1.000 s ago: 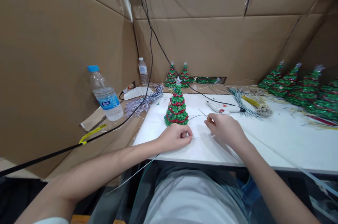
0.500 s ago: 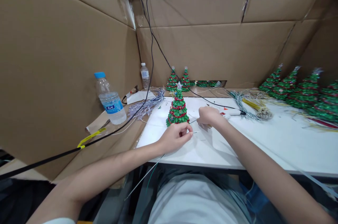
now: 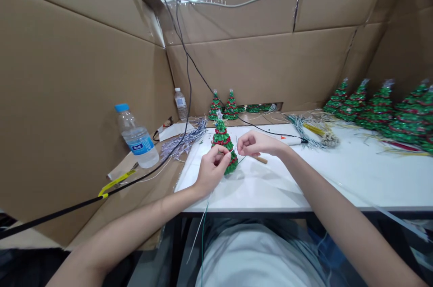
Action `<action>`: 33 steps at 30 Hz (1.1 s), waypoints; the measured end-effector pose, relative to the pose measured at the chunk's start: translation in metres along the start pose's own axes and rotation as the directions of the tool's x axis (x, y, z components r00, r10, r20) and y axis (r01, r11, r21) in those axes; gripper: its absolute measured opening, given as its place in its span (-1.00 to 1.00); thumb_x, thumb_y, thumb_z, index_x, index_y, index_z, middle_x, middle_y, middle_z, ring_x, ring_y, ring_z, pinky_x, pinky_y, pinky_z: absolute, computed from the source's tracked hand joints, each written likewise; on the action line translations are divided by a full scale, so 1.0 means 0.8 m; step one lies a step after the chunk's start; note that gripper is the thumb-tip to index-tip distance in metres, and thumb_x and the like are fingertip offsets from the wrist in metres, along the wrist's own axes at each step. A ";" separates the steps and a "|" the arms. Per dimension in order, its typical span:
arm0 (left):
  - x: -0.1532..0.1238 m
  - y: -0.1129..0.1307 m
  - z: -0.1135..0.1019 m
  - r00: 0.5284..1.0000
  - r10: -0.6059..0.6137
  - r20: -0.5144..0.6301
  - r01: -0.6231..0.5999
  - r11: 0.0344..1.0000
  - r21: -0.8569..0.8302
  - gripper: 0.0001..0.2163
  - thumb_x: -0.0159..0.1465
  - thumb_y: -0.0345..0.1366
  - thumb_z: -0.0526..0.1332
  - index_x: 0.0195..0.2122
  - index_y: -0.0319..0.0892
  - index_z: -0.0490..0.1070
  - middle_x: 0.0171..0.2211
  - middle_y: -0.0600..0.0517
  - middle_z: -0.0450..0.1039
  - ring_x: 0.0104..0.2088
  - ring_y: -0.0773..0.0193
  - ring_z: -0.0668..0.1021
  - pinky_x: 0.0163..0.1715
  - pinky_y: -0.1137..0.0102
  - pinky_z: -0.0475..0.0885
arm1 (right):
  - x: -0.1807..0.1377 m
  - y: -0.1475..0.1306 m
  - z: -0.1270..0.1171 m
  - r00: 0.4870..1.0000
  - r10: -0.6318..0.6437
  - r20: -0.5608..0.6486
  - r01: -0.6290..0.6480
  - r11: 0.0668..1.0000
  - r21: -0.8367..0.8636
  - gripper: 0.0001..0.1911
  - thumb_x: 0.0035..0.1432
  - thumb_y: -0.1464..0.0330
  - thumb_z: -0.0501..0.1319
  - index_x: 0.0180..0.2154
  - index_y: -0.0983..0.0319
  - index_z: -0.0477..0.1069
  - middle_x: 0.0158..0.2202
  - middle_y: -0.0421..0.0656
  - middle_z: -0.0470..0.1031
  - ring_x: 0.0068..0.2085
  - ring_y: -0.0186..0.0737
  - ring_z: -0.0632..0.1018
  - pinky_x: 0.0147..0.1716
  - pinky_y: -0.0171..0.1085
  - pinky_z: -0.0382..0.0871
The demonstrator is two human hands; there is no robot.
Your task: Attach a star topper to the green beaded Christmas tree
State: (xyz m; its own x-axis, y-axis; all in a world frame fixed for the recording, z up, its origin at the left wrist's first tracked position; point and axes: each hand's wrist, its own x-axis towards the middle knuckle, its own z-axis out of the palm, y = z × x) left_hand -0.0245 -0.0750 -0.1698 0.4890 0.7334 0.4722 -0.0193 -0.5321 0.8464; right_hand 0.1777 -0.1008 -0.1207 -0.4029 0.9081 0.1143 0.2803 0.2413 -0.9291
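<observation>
A small green beaded Christmas tree [image 3: 221, 136] with red garlands and a silvery star on top stands on the white tabletop, partly hidden by my left hand [image 3: 214, 167]. The thumb and fingers of that hand are closed in a pinch on a thin wire, beside the tree's front. White and green wires [image 3: 203, 228] trail from below this hand over the table edge. Just right of the tree, my right hand [image 3: 255, 143] has curled fingers pressed together; what they hold, if anything, is too small to name. A thin tan stick [image 3: 260, 159] lies beneath it.
Two water bottles, one large [image 3: 140, 142] and one small [image 3: 181, 104], stand at left beside a wire bundle [image 3: 189, 138]. More trees [image 3: 379, 104] line the right; two [image 3: 231, 105] stand behind. A white glue-gun-like tool [image 3: 287, 139] and wires [image 3: 314, 131] lie behind my right hand.
My right hand has moved left toward the tree, and the tan stick now shows on the table. My left hand has risen against the tree's front. The view has shifted slightly.
</observation>
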 end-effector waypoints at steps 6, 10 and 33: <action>0.001 -0.001 0.000 1.000 0.001 0.003 -0.001 0.999 0.035 -0.74 0.24 -0.07 0.19 -0.34 -0.19 0.30 -0.63 0.20 0.15 -0.62 0.47 0.19 -0.61 0.53 0.04 | 0.006 0.000 0.015 0.989 -0.114 -0.089 0.114 0.993 -0.009 -0.71 -0.11 0.20 0.38 -0.43 0.30 0.47 -0.58 -0.28 0.40 -0.55 -0.46 0.31 -0.58 -0.42 0.14; 0.001 0.003 0.001 1.000 0.024 0.002 -0.024 0.999 0.045 -0.76 0.25 -0.10 0.18 -0.34 -0.19 0.30 -0.62 0.20 0.17 -0.62 0.47 0.19 -0.60 0.53 0.06 | 0.009 0.003 0.018 0.973 -0.170 -0.157 0.173 0.985 0.007 -0.66 -0.11 0.16 0.40 -0.48 0.31 0.47 -0.58 -0.26 0.40 -0.53 -0.44 0.35 -0.52 -0.41 0.19; -0.002 -0.005 0.001 0.998 0.059 -0.018 -0.057 0.994 0.097 -0.81 0.24 -0.19 0.19 -0.40 -0.22 0.36 -0.62 0.15 0.23 -0.61 0.45 0.25 -0.60 0.51 0.12 | 0.009 0.003 0.027 0.989 -0.135 -0.067 0.136 0.991 0.015 -0.61 -0.04 0.11 0.37 -0.53 0.32 0.42 -0.70 -0.33 0.22 -0.64 -0.51 0.17 -0.66 -0.40 -0.04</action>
State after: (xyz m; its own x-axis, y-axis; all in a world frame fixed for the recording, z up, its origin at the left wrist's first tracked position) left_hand -0.0245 -0.0740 -0.1741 0.4711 0.7085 0.5255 0.0373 -0.6112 0.7906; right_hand 0.1566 -0.1008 -0.1299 -0.3773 0.8883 0.2619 0.2101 0.3575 -0.9100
